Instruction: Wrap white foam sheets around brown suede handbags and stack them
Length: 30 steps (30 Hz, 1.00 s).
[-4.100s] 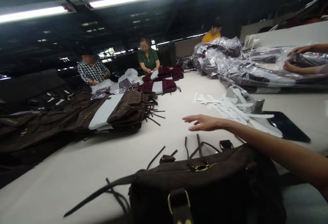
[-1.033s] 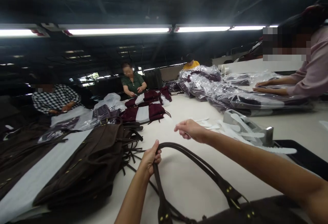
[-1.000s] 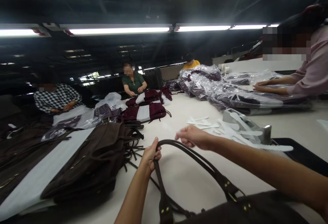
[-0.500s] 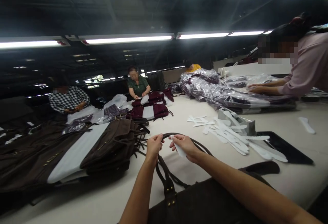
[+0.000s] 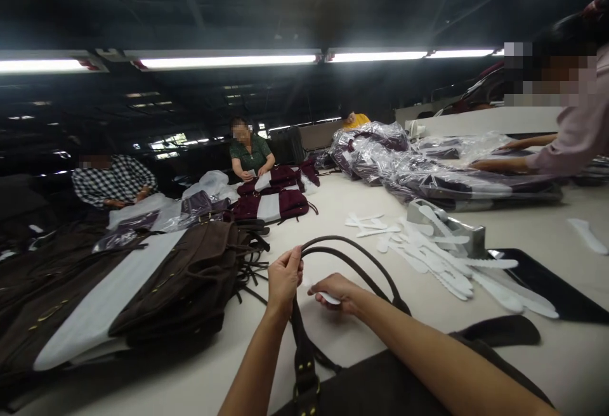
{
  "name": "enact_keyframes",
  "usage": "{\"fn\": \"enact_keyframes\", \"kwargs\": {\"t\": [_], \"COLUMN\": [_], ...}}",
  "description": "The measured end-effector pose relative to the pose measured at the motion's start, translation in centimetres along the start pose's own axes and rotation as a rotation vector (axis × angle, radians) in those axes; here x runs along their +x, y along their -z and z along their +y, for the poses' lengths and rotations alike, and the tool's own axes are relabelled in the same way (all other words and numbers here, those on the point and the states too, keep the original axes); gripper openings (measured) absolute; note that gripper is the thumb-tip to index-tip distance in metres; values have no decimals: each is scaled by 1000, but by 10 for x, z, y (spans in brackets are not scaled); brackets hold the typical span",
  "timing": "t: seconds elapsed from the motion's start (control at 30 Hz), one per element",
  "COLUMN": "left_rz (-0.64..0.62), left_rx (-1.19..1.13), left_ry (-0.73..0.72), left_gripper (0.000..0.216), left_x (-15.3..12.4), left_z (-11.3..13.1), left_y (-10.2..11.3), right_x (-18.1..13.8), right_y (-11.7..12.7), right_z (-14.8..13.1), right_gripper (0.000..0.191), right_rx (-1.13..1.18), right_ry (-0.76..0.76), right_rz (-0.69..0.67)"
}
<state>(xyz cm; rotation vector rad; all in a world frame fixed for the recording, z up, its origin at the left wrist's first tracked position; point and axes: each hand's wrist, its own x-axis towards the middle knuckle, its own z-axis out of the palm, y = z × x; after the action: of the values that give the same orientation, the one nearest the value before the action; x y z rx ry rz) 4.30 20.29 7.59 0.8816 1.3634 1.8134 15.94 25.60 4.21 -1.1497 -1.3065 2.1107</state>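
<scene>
You risked a slip.
Your left hand [image 5: 285, 278] pinched the dark handles [image 5: 297, 328], your right hand [image 5: 339, 289] a white strip [image 5: 330, 299]; loosened fingers could have dropped either.

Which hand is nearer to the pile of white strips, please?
Right. The right hand is in front of the pile of white strips, toward its left; the left hand, on the bag handles, is farther left.

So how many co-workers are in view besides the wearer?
4: person in checked shirt, left; person in green top, centre; person in yellow behind plastic-wrapped bags; person in pink, right. Others may be hidden.
</scene>
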Motion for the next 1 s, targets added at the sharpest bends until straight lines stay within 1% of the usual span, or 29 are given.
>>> {"fn": "enact_keyframes", "kwargs": {"t": [0.07, 0.2, 0.33, 0.43, 0.57, 0.67, 0.73, 0.8, 0.87, 0.93, 1.0], "left_rz": [9, -27, -74, -176, -373, -459, -434, -361, -308, -307, -339], "left_rx": [53, 137, 135, 104, -25, -112, -130, -123, -107, -96, -97], "left_ry": [-23, 81, 118, 168, 278, 317, 295, 232, 172, 133, 127], "left_gripper": [56, 56, 55, 56, 53, 50, 49, 50, 49, 49, 51], "left_x": [-3, -2, 1, 2, 1, 0, 0, 0, 1, 0, -2], "left_z": [2, -2, -3, 1, 11, 17, 19, 18, 16, 14, 15], "left_y": [-2, 2, 3, 1, 3, 6, 7, 6, 3, 0, -2], "right_x": [2, 1, 0, -2, -7, -12, -16, -22, -29, -39, -50], "right_y": [1, 3, 5, 5, 3, 1, 1, 2, 3, 5, 6], "right_z": [-3, -11, -14, -13, -14, -18, -20, -23, -24, -23, -20], "right_gripper": [4, 15, 23, 22, 16, 17, 22, 28, 33, 35, 35], "right_rx": [56, 188, 203, 173, 111, 91, 119, 156, 198, 219, 188], "right_ry": [87, 370, 502, 582, 611, 602, 587, 567, 536, 511, 531], "right_rz": [5, 16, -45, -105, -148, -175, -185, -179, -129, -53, 7]}}
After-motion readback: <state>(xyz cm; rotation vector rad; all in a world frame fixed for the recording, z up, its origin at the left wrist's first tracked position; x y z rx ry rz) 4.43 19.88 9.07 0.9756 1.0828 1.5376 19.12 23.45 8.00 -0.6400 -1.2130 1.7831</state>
